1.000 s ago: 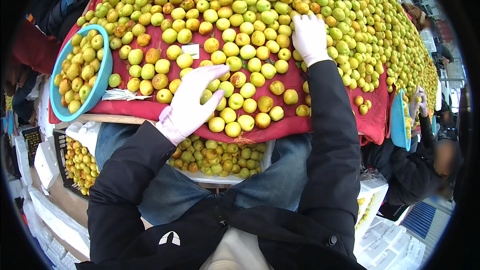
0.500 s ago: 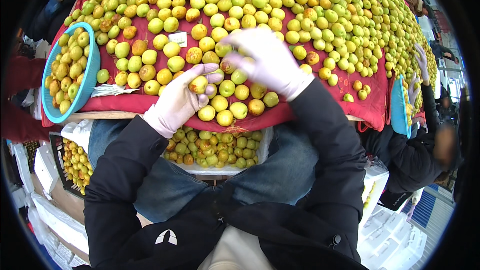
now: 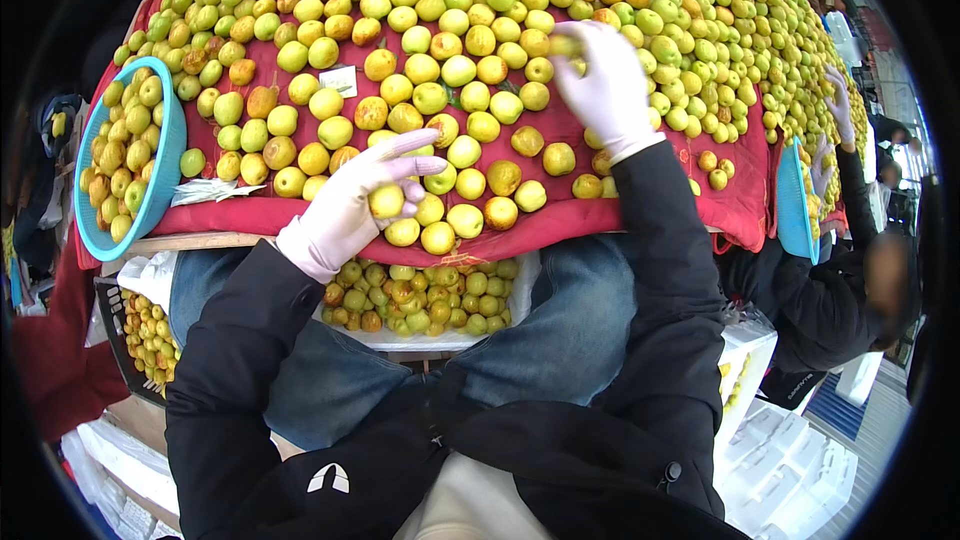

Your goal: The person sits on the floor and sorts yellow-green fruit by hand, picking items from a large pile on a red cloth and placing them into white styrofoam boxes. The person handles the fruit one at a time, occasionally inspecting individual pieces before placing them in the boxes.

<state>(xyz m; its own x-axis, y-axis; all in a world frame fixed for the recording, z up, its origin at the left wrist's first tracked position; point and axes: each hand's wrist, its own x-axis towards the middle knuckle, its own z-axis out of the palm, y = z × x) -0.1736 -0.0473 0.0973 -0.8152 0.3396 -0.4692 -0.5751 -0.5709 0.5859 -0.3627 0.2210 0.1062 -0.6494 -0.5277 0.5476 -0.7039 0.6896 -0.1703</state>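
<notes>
Yellow-green jujubes with brown-red patches lie loose on a red cloth in front of me. My left hand, in a pale lilac glove, holds one jujube between thumb and palm near the cloth's front edge, while its forefinger and middle finger stretch out to the right. Farther out and to the right, my gloved right hand has its fingers curled round another jujube, partly hidden by them. Below the edge, between my knees, sits a white box filled with jujubes.
A blue basket of jujubes stands at the left, beside paper slips. A dark crate holds more at lower left. At the right are another blue basket, a co-worker's gloved hand and white foam boxes.
My right hand has swung right and away from my left, and now has a jujube in its fingers. The jujube in my left hand sits lower toward the palm. Some jujubes on the cloth have shifted.
</notes>
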